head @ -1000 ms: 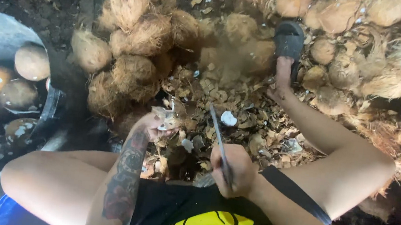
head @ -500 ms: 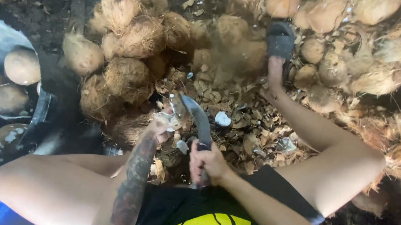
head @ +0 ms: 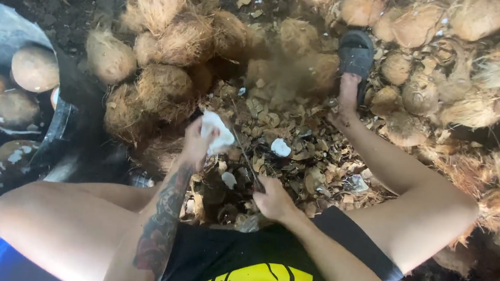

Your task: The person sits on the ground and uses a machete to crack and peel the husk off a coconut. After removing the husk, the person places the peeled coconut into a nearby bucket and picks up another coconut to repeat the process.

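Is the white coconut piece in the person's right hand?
No, the left hand holds the white coconut piece; the right hand grips a knife.

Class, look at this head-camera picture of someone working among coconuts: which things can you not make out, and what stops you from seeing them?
- Knife blade, head view: thin and dark against the shell scraps, so its edge is unclear.
- Right hand: its grip on the handle is hidden by its own fingers.
- White coconut piece: partly covered by the left hand.
- Basin of peeled coconuts: cut off by the left edge.
- Husk pile: blurred.
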